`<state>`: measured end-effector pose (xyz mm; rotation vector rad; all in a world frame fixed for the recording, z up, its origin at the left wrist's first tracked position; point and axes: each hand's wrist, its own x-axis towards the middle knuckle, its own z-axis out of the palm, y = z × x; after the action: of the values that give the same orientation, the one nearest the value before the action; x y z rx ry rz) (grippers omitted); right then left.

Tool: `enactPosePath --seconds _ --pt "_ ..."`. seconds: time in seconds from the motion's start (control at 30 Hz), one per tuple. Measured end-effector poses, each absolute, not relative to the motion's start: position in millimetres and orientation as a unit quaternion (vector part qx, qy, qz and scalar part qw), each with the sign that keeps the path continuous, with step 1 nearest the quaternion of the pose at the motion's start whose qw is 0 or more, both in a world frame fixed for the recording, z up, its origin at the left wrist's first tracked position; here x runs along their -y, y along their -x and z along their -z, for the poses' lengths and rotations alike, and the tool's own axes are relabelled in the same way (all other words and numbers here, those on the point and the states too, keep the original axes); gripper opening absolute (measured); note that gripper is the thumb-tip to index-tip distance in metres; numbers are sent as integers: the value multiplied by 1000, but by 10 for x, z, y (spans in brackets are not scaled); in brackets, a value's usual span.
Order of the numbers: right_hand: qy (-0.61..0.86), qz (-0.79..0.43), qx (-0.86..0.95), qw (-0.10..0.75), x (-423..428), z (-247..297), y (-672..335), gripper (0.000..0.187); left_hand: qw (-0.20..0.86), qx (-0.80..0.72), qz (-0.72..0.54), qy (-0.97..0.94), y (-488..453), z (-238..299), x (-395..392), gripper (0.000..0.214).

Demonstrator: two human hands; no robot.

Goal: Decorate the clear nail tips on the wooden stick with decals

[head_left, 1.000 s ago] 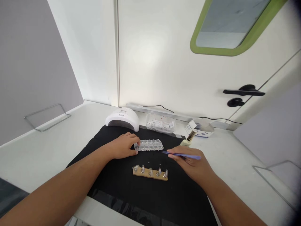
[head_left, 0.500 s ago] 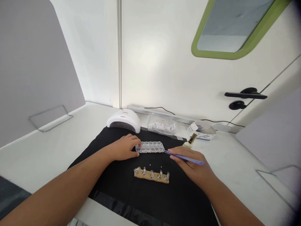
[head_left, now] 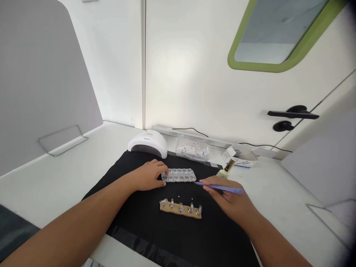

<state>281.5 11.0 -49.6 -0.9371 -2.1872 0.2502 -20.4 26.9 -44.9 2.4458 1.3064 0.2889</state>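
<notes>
The lamp (head_left: 147, 142) stands beyond the left hand (head_left: 150, 176); that hand grips the end of the case (head_left: 179, 175), on its right, with thumb and fingers; the strip (head_left: 175, 210) lies nearer, between both hands; the tweezers (head_left: 225, 188), pinched in the right hand (head_left: 232, 200), point left toward the case's corner; the bottle (head_left: 229, 165) stands just beyond.

"Alcohol Pads" on open carton (head_left: 247, 163); print on white domed lamp (head_left: 148, 138) unclear.

The tweezers (head_left: 232, 190) are periwinkle, the strip (head_left: 175, 212) tan, the mat (head_left: 217, 237) black — the nail lamp (head_left: 148, 138) white, the window frame (head_left: 258, 67) green.
</notes>
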Motion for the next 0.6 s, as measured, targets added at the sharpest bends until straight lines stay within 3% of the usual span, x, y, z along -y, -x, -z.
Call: enactPosePath --seconds 0.3,0.6 --pt "363 -88 857 355 -93 439 -2795 11 174 -463 -98 -864 205 434 -262 25" --pt "318 -91 854 401 -127 502 -2794 16 175 -457 -103 -866 205 444 -263 24"
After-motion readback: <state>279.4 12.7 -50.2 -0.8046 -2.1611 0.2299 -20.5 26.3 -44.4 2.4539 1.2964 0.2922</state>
